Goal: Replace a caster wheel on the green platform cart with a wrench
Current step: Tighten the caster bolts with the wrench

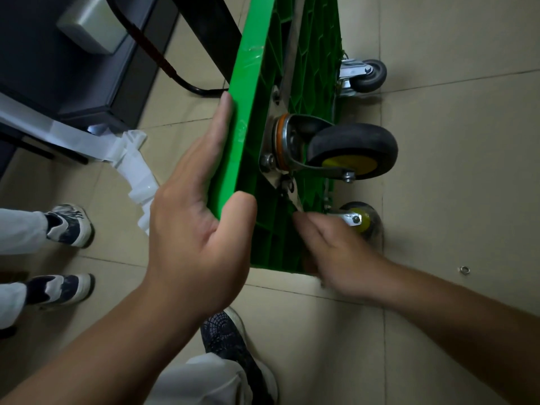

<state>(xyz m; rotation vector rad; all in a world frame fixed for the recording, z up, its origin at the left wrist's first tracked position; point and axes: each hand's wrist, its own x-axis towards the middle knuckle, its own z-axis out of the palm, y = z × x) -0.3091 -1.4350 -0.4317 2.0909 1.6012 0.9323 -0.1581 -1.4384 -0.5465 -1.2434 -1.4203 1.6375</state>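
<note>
- The cart (248,83) stands tipped on its side on the floor (453,171), with its ribbed underside facing right.
- A caster (353,152) with a black tyre and yellow hub sticks out sideways from the middle of that underside. Its metal plate sits against the green ribs, with a bolt (267,160) at the plate's edge.
- The left hand (193,229) grips the cart's upper rim, fingers lying straight along the smooth deck face and the thumb (236,211) hooked over the edge.
- The right hand (333,247) is blurred and reaches to the underside just below the caster. Whether it holds anything, I cannot tell.
- A second yellow-hubbed wheel (362,222) shows just past the right hand, low near the floor.
- A grey wheel (372,76) in a shiny bracket sits at the far end.
- A small metal ring (464,269) lies on the floor, well apart to the right.
- The black handle (175,74) curves away on the far left.
- Another person's two shoes (70,225) stand at the left.
</note>
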